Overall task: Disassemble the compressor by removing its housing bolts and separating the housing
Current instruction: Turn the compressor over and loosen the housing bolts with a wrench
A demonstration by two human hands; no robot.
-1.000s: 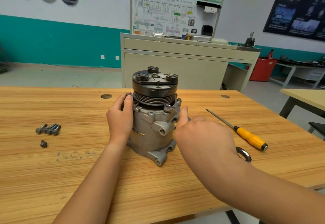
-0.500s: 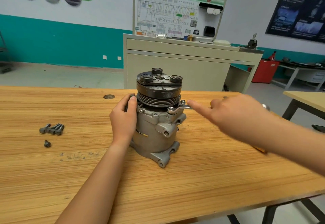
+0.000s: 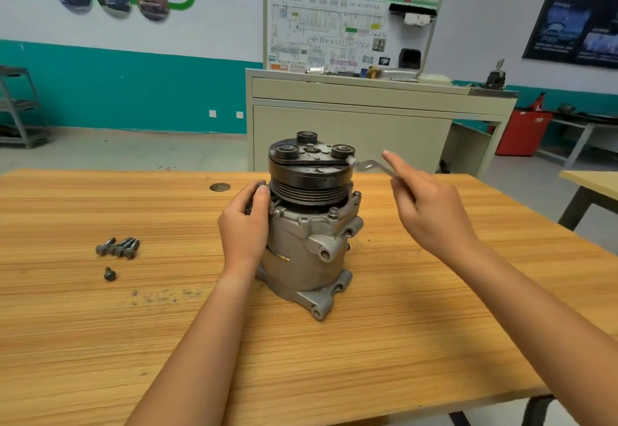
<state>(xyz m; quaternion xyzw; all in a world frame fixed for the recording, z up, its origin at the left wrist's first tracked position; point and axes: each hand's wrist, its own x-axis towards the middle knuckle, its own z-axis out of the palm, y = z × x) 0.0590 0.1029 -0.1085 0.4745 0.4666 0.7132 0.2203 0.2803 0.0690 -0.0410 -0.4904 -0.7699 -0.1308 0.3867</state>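
On the wooden table [image 3: 401,342], our left hand [image 3: 244,228] is gripping the upright compressor [image 3: 307,241] while our right hand [image 3: 431,211], at two o'clock, is pinching a wrench [image 3: 369,166].

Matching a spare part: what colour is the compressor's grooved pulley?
The round grooved pulley is black; the head view shows it.

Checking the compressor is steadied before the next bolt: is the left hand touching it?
Touching. The head view shows the left hand wrapped against the side of the compressor, with its thumb up by the pulley grooves and no gap between them.
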